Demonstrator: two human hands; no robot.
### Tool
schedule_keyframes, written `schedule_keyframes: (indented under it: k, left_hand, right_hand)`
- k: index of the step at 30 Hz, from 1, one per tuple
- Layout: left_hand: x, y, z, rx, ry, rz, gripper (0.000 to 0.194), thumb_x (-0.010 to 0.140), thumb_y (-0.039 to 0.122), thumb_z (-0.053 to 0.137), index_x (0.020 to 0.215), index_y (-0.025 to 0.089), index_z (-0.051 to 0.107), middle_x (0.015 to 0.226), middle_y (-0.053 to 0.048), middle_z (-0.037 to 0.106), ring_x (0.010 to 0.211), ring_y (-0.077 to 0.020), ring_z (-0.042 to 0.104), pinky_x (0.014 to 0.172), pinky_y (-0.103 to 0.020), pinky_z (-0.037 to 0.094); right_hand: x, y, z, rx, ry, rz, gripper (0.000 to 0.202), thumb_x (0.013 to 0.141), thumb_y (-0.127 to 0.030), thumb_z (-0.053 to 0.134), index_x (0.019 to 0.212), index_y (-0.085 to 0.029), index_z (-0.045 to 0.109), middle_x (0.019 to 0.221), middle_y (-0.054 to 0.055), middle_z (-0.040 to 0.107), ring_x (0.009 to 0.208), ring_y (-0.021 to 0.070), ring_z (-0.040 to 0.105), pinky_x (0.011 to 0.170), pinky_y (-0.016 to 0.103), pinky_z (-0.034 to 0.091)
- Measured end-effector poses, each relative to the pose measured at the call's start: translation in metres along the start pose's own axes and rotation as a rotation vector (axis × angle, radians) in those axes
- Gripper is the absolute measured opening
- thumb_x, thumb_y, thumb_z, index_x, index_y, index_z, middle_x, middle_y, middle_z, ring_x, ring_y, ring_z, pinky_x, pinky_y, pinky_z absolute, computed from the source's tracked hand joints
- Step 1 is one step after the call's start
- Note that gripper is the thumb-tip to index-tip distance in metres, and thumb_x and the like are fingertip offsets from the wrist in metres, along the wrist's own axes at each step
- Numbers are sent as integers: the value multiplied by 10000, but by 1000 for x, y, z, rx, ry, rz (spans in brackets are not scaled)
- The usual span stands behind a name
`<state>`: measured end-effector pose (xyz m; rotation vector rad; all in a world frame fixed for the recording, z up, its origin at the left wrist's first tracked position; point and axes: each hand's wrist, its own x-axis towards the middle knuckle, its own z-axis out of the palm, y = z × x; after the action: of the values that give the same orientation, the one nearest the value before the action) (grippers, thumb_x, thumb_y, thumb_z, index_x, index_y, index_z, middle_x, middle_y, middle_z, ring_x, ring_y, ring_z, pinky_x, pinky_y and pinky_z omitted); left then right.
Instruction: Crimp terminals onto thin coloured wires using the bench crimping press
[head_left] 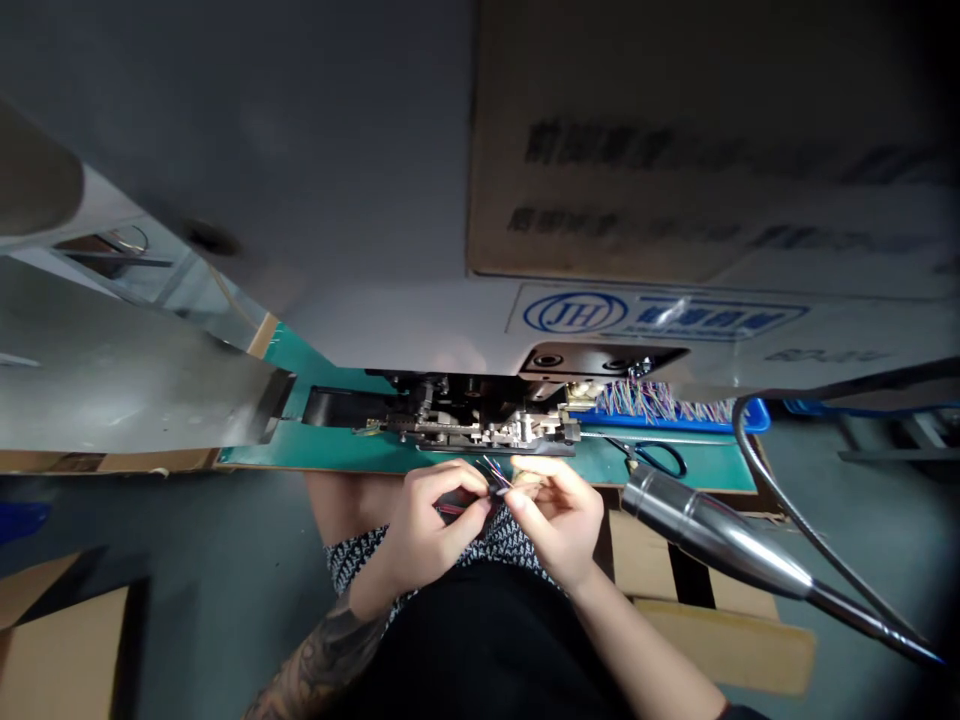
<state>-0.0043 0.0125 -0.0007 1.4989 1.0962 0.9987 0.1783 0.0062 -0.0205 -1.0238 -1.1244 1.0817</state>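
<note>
Both my hands meet over my lap, just short of the green table's edge. My left hand [435,520] is closed, thumb and forefinger pinching a small bunch of thin coloured wires [495,472]. On the other side, my right hand [559,510] pinches the same wires near their tips. Several wire ends, dark, white and red, stick up between the fingertips. Just beyond lies the metal working part of a machine [495,430], with small clamps and a track; neither hand touches it.
The large grey machine housing [360,200] hangs over the table [337,450]. At right are a blue tray [697,424] of multicoloured wires, dark-handled scissors [664,458] and a shiny metal tube [712,530] on a cable. A metal chute [135,370] stands left; cardboard [67,640] lies below.
</note>
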Motion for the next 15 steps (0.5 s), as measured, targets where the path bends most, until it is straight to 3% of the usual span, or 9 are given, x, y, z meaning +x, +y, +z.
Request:
schedule_keyframes:
  k: [3, 5, 8, 12, 15]
  left_hand:
    - [-4, -7, -4, -391, -38, -127, 87, 891, 185, 769, 806, 170, 760, 890, -64, 687, 884, -202, 649, 817, -324, 524]
    - [-6, -13, -1, -593, -41, -220, 99, 867, 209, 802, 785, 167, 769, 863, -50, 627, 871, -187, 600, 815, -311, 509]
    - [-7, -18, 10, -768, -76, -312, 126, 861, 254, 837, 794, 161, 784, 875, -49, 598, 834, -165, 569, 783, -290, 504]
    - [-6, -20, 19, -706, -142, -319, 202, 939, 366, 792, 931, 166, 815, 1044, -109, 691, 864, -194, 649, 748, -303, 558]
    - [-7, -22, 5, -373, -144, -199, 260, 972, 421, 763, 1049, 184, 835, 1192, -166, 753, 1117, -301, 721, 940, -403, 623]
  right_hand:
    - [-11, 0, -13, 96, -63, 108, 101, 947, -216, 791, 993, -273, 721, 800, 6, 762, 599, 167, 632, 553, 293, 522]
    - [-14, 0, -17, 87, -155, 216, 160, 952, -254, 804, 866, -249, 669, 849, 36, 783, 640, 172, 647, 576, 300, 515]
    - [-16, 1, -18, 129, -345, 394, 232, 886, -315, 883, 844, -232, 670, 796, 17, 751, 609, 149, 626, 557, 273, 483]
    - [-18, -1, -24, 113, -346, 406, 286, 838, -354, 925, 805, -215, 677, 710, -27, 688, 537, 106, 558, 520, 237, 459]
    - [-8, -10, -61, -22, -383, 358, 269, 844, -373, 922, 786, -205, 721, 696, -17, 704, 580, 133, 623, 569, 266, 543]
